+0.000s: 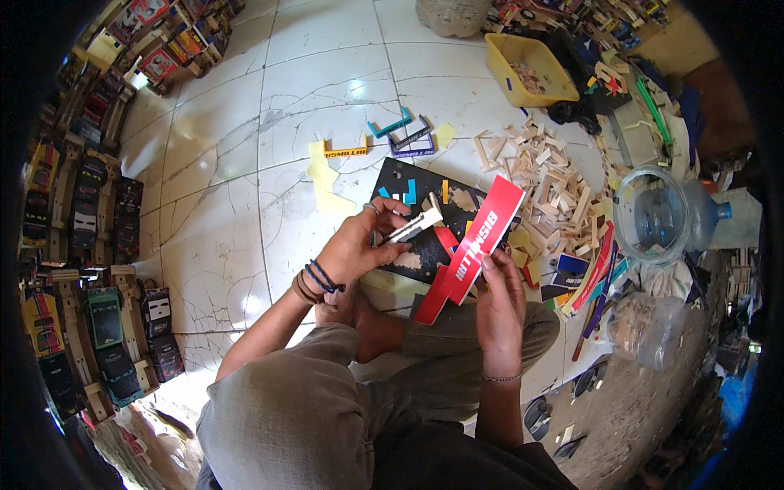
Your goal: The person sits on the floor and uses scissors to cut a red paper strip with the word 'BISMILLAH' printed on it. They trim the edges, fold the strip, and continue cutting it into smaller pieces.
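Above the black board, your left hand pinches a slim hammer-like piece and your right hand a red printed strip that over-tight gripping could crease.

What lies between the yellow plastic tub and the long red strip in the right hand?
Small pale wooden blocks, loosely piled, lie between tub and strip in the head view.

The red strip is gleaming smooth and glossy, while wooden blocks right of centre are looking matt.
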A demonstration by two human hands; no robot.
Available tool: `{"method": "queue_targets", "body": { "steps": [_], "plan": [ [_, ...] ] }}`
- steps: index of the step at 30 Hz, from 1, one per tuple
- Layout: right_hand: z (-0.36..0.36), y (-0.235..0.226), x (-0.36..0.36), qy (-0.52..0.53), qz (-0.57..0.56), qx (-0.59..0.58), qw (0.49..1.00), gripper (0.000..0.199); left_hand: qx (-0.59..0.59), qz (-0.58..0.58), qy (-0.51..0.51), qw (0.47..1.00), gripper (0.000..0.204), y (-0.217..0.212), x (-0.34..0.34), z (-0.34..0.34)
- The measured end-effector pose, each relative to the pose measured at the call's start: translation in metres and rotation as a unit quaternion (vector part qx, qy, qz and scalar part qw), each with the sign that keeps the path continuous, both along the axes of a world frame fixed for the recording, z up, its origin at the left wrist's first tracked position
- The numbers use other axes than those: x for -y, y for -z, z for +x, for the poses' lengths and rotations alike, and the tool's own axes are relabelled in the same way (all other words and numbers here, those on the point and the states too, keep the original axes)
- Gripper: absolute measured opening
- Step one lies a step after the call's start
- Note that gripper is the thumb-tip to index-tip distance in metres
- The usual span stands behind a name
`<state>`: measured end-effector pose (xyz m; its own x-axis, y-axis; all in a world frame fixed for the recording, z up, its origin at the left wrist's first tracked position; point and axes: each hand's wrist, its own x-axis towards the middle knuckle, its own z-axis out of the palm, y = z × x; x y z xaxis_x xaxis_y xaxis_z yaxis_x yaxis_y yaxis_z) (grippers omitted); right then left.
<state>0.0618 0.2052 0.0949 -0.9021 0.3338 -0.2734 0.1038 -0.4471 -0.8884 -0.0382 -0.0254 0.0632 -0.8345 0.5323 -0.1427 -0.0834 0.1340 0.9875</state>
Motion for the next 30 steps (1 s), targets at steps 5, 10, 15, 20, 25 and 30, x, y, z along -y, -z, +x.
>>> {"method": "queue_targets", "body": {
  "steps": [5,10,15,20,25,30],
  "plan": [
    [0.002,0.003,-0.009,0.019,0.023,0.013,0.999,0.026,-0.358,-0.154,0.06,0.919,0.039,-0.012,0.0,-0.002],
    [0.006,-0.001,-0.011,0.02,0.009,0.021,1.0,0.028,-0.397,-0.144,-0.027,0.906,0.035,-0.013,-0.003,0.0],
    [0.007,-0.004,-0.007,0.009,0.008,0.028,1.0,0.027,-0.219,-0.052,0.022,0.974,0.041,-0.004,0.016,-0.006],
    [0.006,-0.001,0.0,0.005,0.01,0.043,0.999,0.028,-0.039,0.0,0.008,0.999,0.042,0.007,0.03,0.002],
    [0.006,0.004,0.007,-0.027,0.016,0.056,0.998,0.033,0.21,0.216,-0.099,0.948,0.039,0.013,0.038,0.007],
    [0.007,0.012,0.012,-0.046,0.012,0.098,0.994,0.033,0.191,0.208,-0.164,0.945,0.042,0.013,0.04,0.007]
  ]
}}
